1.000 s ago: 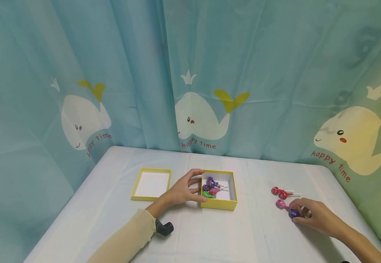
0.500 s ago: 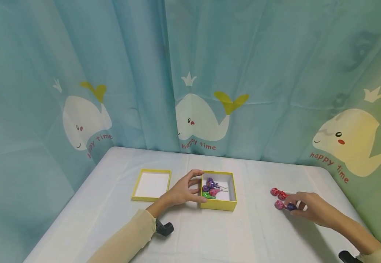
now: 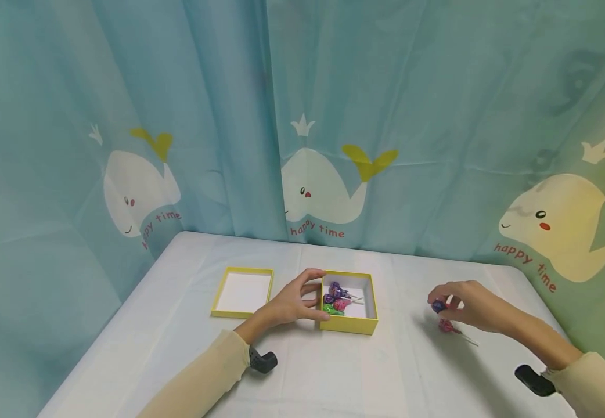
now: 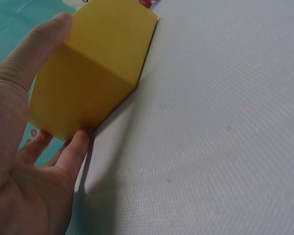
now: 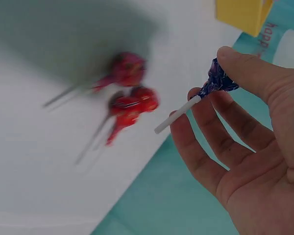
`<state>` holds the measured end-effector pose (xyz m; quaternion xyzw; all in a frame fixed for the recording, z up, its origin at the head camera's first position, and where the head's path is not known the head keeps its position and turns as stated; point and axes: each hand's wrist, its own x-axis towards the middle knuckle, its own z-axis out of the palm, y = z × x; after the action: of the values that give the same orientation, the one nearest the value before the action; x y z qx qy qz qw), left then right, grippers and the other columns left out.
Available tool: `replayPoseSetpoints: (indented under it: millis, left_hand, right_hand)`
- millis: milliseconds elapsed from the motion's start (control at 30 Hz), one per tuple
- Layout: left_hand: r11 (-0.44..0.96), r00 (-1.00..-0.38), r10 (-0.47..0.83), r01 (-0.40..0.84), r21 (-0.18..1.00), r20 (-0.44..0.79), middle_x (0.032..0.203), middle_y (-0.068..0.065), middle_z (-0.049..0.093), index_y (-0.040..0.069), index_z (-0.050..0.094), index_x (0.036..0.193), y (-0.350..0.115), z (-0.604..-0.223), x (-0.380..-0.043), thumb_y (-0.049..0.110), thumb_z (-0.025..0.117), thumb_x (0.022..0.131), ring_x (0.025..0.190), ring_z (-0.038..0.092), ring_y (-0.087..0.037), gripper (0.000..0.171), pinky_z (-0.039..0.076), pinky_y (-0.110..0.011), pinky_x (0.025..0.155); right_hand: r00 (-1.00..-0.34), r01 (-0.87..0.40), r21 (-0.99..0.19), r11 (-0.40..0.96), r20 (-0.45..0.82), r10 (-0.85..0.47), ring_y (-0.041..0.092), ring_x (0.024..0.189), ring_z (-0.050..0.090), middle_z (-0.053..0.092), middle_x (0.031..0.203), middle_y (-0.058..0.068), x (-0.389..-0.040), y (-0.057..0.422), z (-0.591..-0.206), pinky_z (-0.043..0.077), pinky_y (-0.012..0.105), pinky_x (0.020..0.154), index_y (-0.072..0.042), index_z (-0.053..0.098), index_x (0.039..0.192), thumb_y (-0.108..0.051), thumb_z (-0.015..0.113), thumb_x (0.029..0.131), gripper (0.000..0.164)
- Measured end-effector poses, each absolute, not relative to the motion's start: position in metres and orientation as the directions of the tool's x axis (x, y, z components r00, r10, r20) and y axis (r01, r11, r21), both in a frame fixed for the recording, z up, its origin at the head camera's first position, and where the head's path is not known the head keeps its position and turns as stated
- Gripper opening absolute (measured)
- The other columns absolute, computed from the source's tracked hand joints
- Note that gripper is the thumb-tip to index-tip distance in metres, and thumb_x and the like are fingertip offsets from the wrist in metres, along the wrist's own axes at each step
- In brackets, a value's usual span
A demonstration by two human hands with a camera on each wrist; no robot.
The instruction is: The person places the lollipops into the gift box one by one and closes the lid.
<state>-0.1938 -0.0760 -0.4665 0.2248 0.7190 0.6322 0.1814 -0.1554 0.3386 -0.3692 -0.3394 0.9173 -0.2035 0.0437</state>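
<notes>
My right hand [image 3: 477, 305] pinches a lollipop in a dark blue-purple wrapper [image 5: 216, 81] between thumb and fingers, its white stick pointing down past the fingers in the right wrist view. Below it on the table lie a pink lollipop [image 3: 446, 325] and red lollipops [image 5: 137, 104], blurred in the right wrist view; the hand hides the red ones in the head view. My left hand [image 3: 289, 305] holds the left side of a yellow box [image 3: 348, 324], thumb at the near corner and fingers at the far one. Inside are several purple, pink and green lollipops [image 3: 340, 303].
A yellow-rimmed box lid [image 3: 242, 291] lies inside up to the left of the box. The white-covered table [image 3: 334, 377] meets a blue-green curtain [image 3: 219, 116] with whale prints behind. Black wrist devices [image 3: 535, 380] show at both sleeves.
My right hand has lifted the blue-purple lollipop from beside the pink one and moved it left and away from me. The left hand stays at the box.
</notes>
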Motion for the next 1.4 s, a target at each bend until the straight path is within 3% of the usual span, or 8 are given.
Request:
replayPoseSetpoints:
  millis: [233, 767, 1100, 1400]
  left_hand:
    - [0.103, -0.827, 0.561, 0.104, 0.989, 0.028, 0.161, -0.006, 0.034, 0.013, 0.037, 0.154, -0.075, -0.467, -0.195, 0.008, 0.091, 0.078, 0.148, 0.038, -0.031, 0.093, 0.05, -0.034, 0.11]
    - [0.102, -0.823, 0.567, 0.103, 0.989, 0.028, 0.162, -0.01, 0.032, 0.01, 0.036, 0.154, -0.074, -0.465, -0.194, 0.008, 0.09, 0.079, 0.148, 0.037, -0.033, 0.093, 0.05, -0.034, 0.109]
    - [0.083, -0.825, 0.565, 0.085, 0.993, 0.023, 0.162, -0.012, 0.031, 0.009, 0.036, 0.154, -0.076, -0.465, -0.192, 0.006, 0.089, 0.08, 0.148, 0.036, -0.034, 0.09, 0.048, -0.036, 0.111]
    - [0.076, -0.824, 0.566, 0.088, 0.993, 0.03, 0.162, -0.011, 0.032, 0.01, 0.037, 0.154, -0.076, -0.464, -0.192, 0.005, 0.088, 0.08, 0.148, 0.036, -0.034, 0.09, 0.048, -0.036, 0.111]
  right_hand:
    - [-0.775, -0.556, -0.458, 0.693, -0.016, -0.632, 0.007, 0.084, 0.065, 0.07, 0.101, -0.006, -0.168, 0.311, -0.347, 0.06, 0.022, 0.065, -0.017, 0.072, 0.114, -0.005, 0.079, 0.087, 0.03]
    - [-0.718, -0.635, -0.495, 0.594, 0.094, -0.689, 0.012, 0.087, 0.07, 0.073, 0.104, -0.002, -0.197, 0.262, -0.313, 0.063, 0.025, 0.073, -0.016, 0.071, 0.114, -0.01, 0.079, 0.091, 0.025]
    - [-0.73, -0.624, -0.489, 0.61, 0.085, -0.678, 0.013, 0.09, 0.07, 0.073, 0.109, -0.003, -0.204, 0.233, -0.298, 0.063, 0.025, 0.075, -0.016, 0.073, 0.116, -0.009, 0.079, 0.091, 0.026]
    - [-0.683, -0.661, -0.504, 0.557, 0.095, -0.724, 0.013, 0.087, 0.072, 0.074, 0.109, 0.002, -0.209, 0.216, -0.301, 0.064, 0.026, 0.074, -0.012, 0.073, 0.113, -0.006, 0.078, 0.092, 0.023]
